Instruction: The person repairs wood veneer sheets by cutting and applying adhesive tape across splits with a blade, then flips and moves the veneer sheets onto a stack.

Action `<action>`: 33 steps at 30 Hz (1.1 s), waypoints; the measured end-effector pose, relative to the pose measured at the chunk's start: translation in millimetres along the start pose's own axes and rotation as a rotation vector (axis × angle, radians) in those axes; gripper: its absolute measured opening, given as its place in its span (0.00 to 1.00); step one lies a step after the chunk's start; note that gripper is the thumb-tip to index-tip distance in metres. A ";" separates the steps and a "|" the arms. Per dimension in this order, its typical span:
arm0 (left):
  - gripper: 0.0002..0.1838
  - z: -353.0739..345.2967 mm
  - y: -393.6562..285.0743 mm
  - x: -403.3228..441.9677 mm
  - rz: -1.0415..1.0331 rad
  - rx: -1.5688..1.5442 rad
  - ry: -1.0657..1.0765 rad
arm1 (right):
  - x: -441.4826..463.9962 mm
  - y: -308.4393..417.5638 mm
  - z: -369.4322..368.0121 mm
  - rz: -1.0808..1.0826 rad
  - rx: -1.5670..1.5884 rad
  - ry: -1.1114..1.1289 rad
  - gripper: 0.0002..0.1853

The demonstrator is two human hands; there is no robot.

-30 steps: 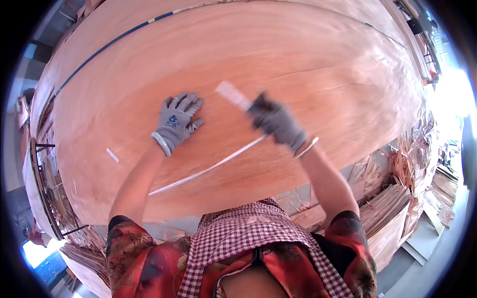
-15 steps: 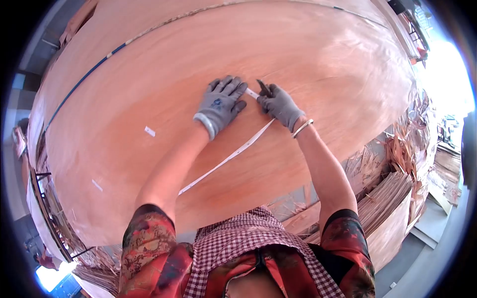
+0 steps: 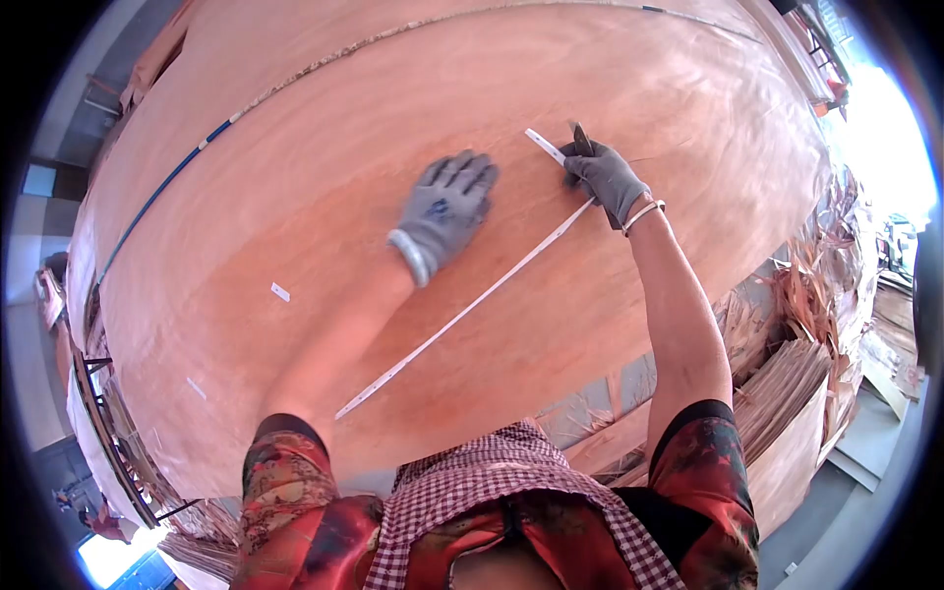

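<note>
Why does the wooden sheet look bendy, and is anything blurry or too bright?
In the head view, the wooden sheet curves, probably from lens distortion; the left hand is blurred, the right hand sharper; the bright patch at right is washed out.

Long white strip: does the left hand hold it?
No: the right hand holds the long white strip; the left hand is open.

The sheet (image 3: 531, 211) lies open between left hand (image 3: 444, 211) and right hand (image 3: 607, 183); tape (image 3: 462, 311) slants across the near side, pole (image 3: 218, 131) arcs beyond both
</note>
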State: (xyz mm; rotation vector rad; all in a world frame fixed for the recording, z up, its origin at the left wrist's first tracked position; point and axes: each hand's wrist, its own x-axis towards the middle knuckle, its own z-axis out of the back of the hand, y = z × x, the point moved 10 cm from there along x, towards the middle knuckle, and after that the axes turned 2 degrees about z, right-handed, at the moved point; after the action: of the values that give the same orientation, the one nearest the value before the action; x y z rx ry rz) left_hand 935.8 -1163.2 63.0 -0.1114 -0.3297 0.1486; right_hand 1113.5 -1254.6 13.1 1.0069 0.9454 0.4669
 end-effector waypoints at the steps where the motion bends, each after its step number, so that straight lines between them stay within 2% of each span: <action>1: 0.24 -4.3 -10.6 17.6 -0.023 -0.029 -0.029 | 2.8 0.0 -2.5 0.030 0.059 0.011 0.10; 4: 0.25 -29.7 -21.0 57.9 -0.052 -0.035 -0.044 | 15.8 -10.3 -7.1 0.121 0.204 0.037 0.08; 7: 0.26 -58.6 -23.0 73.1 0.001 -0.006 0.086 | 9.8 -18.6 7.8 0.074 -0.058 -0.131 0.07; 8: 0.25 -56.1 -23.5 73.5 0.016 0.007 0.115 | 7.0 -25.3 7.5 0.021 -0.069 -0.122 0.11; 11: 0.25 -59.8 -22.5 76.3 0.019 0.069 0.183 | -23.2 -19.0 0.6 0.066 -0.045 -0.127 0.15; 13: 0.25 -58.2 -24.0 77.5 0.014 0.072 0.199 | -47.1 -11.6 -7.8 0.023 -0.075 -0.038 0.15; 14: 0.25 -59.5 -24.4 77.1 0.015 0.072 0.188 | -53.6 -10.9 -9.5 0.000 -0.091 0.007 0.16; 17: 0.23 -53.2 -34.1 83.3 0.014 0.141 0.178 | -41.4 -17.2 72.6 0.037 0.296 -0.162 0.14; 19: 0.23 -54.0 -56.7 95.3 -0.080 0.160 0.054 | -26.1 -35.5 129.4 0.067 0.238 -0.240 0.14; 20: 0.23 -56.2 -75.6 104.1 -0.152 0.156 0.005 | -21.2 -45.5 145.4 0.044 0.150 -0.246 0.10; 21: 0.23 -58.4 -95.1 112.5 -0.220 0.151 -0.044 | -14.3 -53.4 147.8 0.055 0.167 -0.243 0.09; 22: 0.23 -62.8 -106.6 123.2 -0.199 -0.034 -0.062 | -8.8 -61.6 149.4 0.064 0.183 -0.243 0.08; 25: 0.23 -77.0 -145.0 160.2 -0.245 -0.107 -0.109 | -9.9 -59.1 152.9 0.090 0.171 -0.252 0.06; 26: 0.24 -92.4 -150.5 171.1 -0.257 -0.137 -0.097 | -24.0 -45.9 150.6 0.020 0.103 -0.279 0.06; 27: 0.24 -97.7 -153.4 177.1 -0.243 -0.151 -0.058 | -21.1 -47.8 153.6 0.065 0.078 -0.305 0.07; 28: 0.24 -102.6 -154.5 177.2 -0.224 -0.159 -0.012 | -8.3 -64.6 158.3 0.081 0.148 -0.343 0.13; 29: 0.24 -107.8 -153.9 176.6 -0.196 -0.161 0.042 | -10.1 -71.9 165.0 -0.064 -0.033 -0.382 0.18; 31: 0.24 -108.6 -151.4 180.8 -0.198 -0.126 0.139 | -14.6 -85.3 170.8 -0.142 -0.141 -0.414 0.16; 33: 0.25 -110.1 -153.4 180.5 -0.208 -0.096 0.192 | -18.9 -97.1 170.6 -0.104 -0.088 -0.405 0.13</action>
State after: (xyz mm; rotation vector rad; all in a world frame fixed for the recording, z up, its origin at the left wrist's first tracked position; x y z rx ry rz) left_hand 1160.5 -1293.8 36.5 -0.1838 -0.1556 -0.0843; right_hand 1239.1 -1400.9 -28.2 0.9223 0.6045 0.2032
